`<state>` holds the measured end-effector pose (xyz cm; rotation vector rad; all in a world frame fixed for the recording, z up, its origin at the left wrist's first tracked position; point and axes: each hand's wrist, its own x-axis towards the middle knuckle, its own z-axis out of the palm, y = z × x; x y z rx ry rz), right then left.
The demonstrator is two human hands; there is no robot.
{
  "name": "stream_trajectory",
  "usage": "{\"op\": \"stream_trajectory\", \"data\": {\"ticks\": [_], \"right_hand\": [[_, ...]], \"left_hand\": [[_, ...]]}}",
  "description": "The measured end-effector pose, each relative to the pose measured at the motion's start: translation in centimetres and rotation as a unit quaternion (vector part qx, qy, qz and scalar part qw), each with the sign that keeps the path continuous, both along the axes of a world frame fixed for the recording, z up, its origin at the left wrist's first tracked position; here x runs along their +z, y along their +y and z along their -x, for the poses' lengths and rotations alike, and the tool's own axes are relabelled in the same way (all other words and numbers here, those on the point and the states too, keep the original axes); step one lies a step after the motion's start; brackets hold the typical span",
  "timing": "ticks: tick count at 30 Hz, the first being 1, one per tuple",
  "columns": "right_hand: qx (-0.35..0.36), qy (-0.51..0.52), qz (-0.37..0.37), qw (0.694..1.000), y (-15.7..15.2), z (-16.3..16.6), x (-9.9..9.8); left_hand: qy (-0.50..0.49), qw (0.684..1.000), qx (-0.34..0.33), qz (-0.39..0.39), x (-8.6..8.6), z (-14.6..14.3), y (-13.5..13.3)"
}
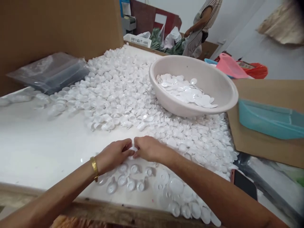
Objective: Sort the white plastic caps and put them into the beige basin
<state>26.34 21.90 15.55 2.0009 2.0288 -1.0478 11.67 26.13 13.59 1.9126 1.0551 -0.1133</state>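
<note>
Both hands meet over the near middle of the white table. My left hand [116, 154], with a gold bracelet at the wrist, is closed in a pinch on a small round white plastic piece [133, 148]. From the other side the fingers of my right hand [147, 148] are closed on the same piece, hiding much of it. Just below my hands lie several small white cup-shaped plastic pieces [131, 183] with short spouts or tabs. Beyond them spreads a large heap of similar white pieces [123, 91].
A wide off-white basin [193, 65] holding flat white discs [187, 91] rests on the heap. A plastic-wrapped pack [59, 71] lies left. On the right are a teal tray [270, 118] on cardboard and a phone [245, 183]. Another person [201, 25] stands at the back.
</note>
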Motion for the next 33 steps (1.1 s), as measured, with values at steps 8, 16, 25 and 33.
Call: {"op": "stream_trajectory", "data": {"ticks": [8,16,25,33], "right_hand": [[-0.145,0.111,-0.124,0.975,-3.2,-2.1,1.3],[-0.178,-0.067,-0.273,0.943,-10.2,-6.9,0.5],[-0.004,-0.219,-0.27,0.938,-10.2,-4.3,-2.4],[-0.265,0.246,-0.169,0.917,-7.8,-3.0,-1.1]], "left_hand": [[0.022,0.997,0.058,-0.046,0.8,1.8,-1.1],[0.062,0.954,0.068,-0.285,2.6,4.0,-2.8],[-0.017,0.951,-0.062,-0.302,-0.9,-3.1,-5.4],[-0.117,0.981,0.087,-0.126,0.3,0.1,-4.6]]}}
